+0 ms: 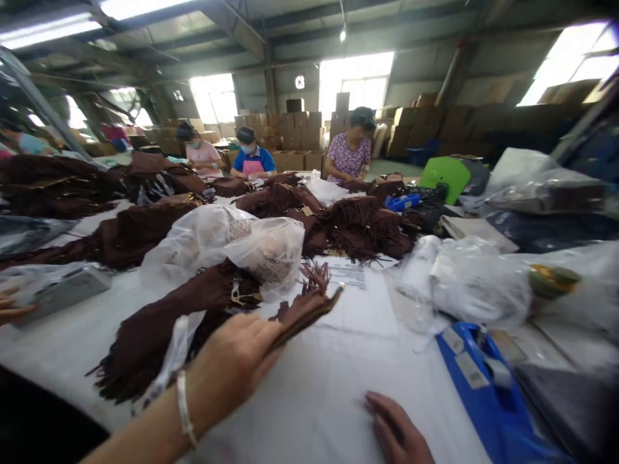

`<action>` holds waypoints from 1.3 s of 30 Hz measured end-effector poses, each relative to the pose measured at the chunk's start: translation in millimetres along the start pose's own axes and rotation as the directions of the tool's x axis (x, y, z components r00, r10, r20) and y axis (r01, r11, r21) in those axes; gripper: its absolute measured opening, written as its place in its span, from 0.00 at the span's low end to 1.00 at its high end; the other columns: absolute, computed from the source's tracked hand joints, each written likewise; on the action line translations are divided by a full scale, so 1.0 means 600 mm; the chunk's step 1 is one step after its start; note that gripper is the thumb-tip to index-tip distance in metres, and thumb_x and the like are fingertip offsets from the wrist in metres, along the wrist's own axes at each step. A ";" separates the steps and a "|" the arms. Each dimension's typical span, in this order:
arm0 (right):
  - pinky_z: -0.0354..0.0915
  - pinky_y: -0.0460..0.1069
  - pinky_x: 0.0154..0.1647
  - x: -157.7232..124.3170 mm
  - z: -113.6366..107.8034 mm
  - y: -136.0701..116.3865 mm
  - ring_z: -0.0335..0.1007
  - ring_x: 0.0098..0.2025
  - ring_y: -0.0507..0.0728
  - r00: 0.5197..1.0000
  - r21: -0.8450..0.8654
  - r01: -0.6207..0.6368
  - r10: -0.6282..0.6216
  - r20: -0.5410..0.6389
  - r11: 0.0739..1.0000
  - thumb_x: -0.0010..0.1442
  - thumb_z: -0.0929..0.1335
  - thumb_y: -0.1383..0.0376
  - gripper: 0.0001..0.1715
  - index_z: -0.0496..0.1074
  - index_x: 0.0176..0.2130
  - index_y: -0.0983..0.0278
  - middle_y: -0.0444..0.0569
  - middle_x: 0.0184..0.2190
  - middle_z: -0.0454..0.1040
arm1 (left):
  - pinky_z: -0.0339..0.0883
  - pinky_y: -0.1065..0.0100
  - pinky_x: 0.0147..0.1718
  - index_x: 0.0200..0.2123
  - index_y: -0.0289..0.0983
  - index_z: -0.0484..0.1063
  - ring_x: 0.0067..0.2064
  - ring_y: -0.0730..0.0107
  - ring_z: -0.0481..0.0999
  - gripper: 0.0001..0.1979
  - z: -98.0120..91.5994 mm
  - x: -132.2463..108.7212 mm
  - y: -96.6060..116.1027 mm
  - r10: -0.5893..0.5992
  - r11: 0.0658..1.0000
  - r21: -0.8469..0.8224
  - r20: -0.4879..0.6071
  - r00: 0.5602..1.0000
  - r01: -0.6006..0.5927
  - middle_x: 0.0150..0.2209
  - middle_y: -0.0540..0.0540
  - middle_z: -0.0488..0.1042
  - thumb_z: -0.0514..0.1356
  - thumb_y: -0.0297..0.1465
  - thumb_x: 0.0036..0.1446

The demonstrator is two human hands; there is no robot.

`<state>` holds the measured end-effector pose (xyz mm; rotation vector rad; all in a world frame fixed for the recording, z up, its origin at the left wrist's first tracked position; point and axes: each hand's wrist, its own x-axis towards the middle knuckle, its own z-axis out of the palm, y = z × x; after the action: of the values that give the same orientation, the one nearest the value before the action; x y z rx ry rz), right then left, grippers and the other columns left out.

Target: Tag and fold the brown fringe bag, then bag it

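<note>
My left hand (236, 361), with a bracelet on its wrist, is stretched forward and grips a flat brown fringed piece (309, 303) by its near end. The fringe points away from me over the white table (314, 399). Beside that hand lies a longer brown fringed piece (159, 328), partly in clear plastic. My right hand (396, 432) rests on the table near the front edge, fingers together and holding nothing.
Clear plastic bags (227, 245) and heaps of brown fringed pieces (358, 225) cover the middle. A printed sheet (358, 283) lies ahead and a blue tape dispenser (488, 386) sits at the right. Another person's hand (12, 309) shows at the left edge. Three people (348, 151) work at the far end before stacked cartons.
</note>
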<state>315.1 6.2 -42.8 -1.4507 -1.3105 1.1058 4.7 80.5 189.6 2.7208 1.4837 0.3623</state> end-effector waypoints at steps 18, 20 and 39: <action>0.70 0.55 0.46 -0.066 -0.001 -0.050 0.73 0.46 0.61 0.808 0.821 -0.310 0.588 -0.039 0.479 0.49 0.75 0.60 0.34 0.65 0.54 0.64 0.50 0.46 0.76 | 0.59 0.52 0.58 0.62 0.35 0.53 0.64 0.52 0.54 0.40 0.324 -0.092 0.103 0.218 0.975 -0.013 0.213 0.952 -0.220 0.64 0.35 0.51 0.62 0.25 0.44; 0.71 0.54 0.46 -0.081 -0.004 -0.053 0.74 0.45 0.60 0.806 0.824 -0.312 0.591 -0.035 0.474 0.49 0.75 0.61 0.35 0.65 0.53 0.65 0.51 0.46 0.76 | 0.59 0.51 0.58 0.63 0.36 0.52 0.64 0.53 0.53 0.40 0.330 -0.093 0.101 0.241 0.970 -0.005 0.170 0.956 -0.244 0.65 0.37 0.50 0.60 0.24 0.46; 0.67 0.47 0.21 -0.170 -0.120 -0.038 0.74 0.23 0.57 0.584 0.297 -0.802 0.786 0.205 0.519 0.50 0.70 0.46 0.27 0.75 0.32 0.68 0.57 0.29 0.79 | 0.70 0.59 0.48 0.51 0.41 0.67 0.46 0.60 0.75 0.20 0.239 -0.239 0.005 -0.643 0.509 -0.597 0.213 0.735 0.619 0.47 0.47 0.76 0.53 0.43 0.60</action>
<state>374.6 -96.2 2.3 -1.7742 -0.3283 1.8674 -37.2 -27.4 22.7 1.5093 1.8019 0.7108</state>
